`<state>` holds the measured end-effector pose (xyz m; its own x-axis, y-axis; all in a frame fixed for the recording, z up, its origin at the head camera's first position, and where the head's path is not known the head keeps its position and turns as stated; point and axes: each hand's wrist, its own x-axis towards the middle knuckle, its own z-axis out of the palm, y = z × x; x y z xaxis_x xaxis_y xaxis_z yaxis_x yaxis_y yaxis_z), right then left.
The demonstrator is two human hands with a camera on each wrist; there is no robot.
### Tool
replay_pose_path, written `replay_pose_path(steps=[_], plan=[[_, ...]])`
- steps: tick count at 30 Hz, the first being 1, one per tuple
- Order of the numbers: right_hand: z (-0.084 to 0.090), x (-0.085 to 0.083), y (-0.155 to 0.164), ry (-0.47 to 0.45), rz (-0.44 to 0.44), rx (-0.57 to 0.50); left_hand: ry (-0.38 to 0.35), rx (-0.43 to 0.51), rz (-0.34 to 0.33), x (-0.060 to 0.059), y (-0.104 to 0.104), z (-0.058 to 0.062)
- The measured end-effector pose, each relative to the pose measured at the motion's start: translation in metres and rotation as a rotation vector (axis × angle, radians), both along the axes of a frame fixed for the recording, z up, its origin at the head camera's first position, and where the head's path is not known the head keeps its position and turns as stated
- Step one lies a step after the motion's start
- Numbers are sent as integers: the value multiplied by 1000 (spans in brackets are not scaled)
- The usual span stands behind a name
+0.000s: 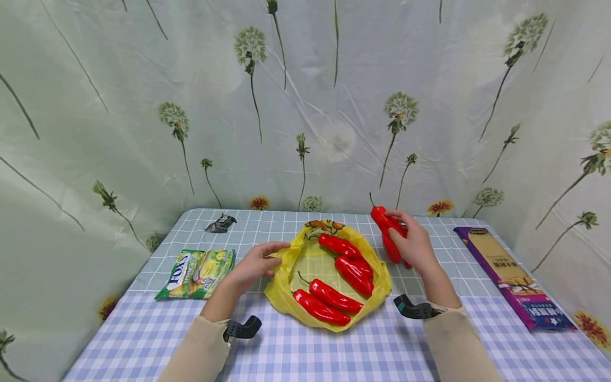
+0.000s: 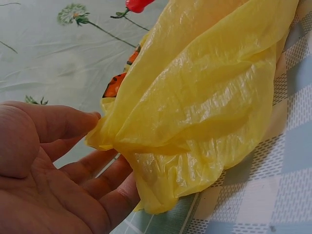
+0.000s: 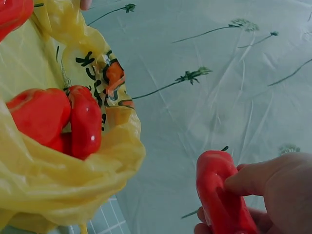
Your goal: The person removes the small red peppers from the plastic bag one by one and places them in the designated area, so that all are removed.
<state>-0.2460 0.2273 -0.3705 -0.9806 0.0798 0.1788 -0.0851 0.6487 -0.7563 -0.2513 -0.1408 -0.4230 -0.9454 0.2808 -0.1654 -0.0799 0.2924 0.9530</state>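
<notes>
A yellow plastic bag (image 1: pixel 279 289) with its mouth rolled wide stands in the middle of the table, several glossy red chili peppers (image 1: pixel 334 296) lying in it. My left hand (image 1: pixel 258 265) is at the bag's left rim. In the left wrist view, the thumb and fingers of that hand pinch the yellow film (image 2: pixel 195 92). To the right of the bag, my right hand (image 1: pixel 411 241) grips a red chili pepper (image 3: pixel 219 187), its stem pointing up and away. More red pepper (image 1: pixel 391 249) shows just below that hand, partly hidden by it.
A green Fox's candy packet (image 1: pixel 195 275) lies left of the bag, with a small black wrapper (image 1: pixel 221 223) behind it. A long purple pasta packet (image 1: pixel 513 278) lies at the right edge. A flowered curtain (image 1: pixel 334 106) hangs behind the checked tablecloth (image 1: pixel 324 355).
</notes>
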Motion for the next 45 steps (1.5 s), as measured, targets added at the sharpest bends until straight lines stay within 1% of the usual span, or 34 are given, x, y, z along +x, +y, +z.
replay_pose_path(steps=[6,12,17,23,26,30,37,40,45], plan=[[-2,-3,8,-24,-33,-34,3,6,-6,1,2,-2],[-7,-9,16,-43,-121,-63,4,-3,-5,0,2,-3],[-14,-14,26,-15,-176,-95,-9,0,-2,0,2,-3],[-24,-18,38,4,-218,-107,-14,4,-3,-1,2,-3],[-29,-19,42,-9,-243,-121,-29,5,4,-2,3,-4],[-34,-19,47,-40,-288,-147,-26,-1,-5,-2,4,-4],[-42,-22,58,-48,-384,-141,-23,2,-17,-2,3,-2],[-48,-23,63,-64,-399,-151,-20,4,-20,-2,4,-2],[-58,-23,67,-77,-399,-165,-20,7,-16,-1,4,-3]])
